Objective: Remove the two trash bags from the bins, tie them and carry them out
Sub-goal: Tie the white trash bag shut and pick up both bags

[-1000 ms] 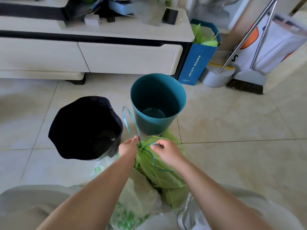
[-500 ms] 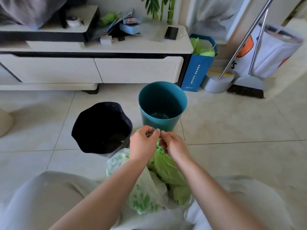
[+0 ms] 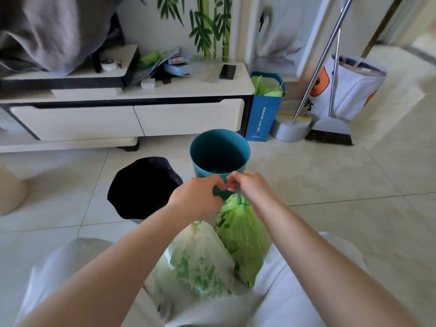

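Tying was the step I judged — left hand point(image 3: 197, 197) and right hand point(image 3: 250, 185) both pinched the teal drawstring point(image 3: 239, 197) of the green plastic trash bag point(image 3: 243, 234) between my knees; next, a firm knot.

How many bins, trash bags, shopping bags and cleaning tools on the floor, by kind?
Bins: 2, teal bin, black bin
Trash bags: 2, green bag, white bag
Shopping bags: 2, blue paper bag, white tote
Cleaning tools: 2, broom, dustpan
Total: 8
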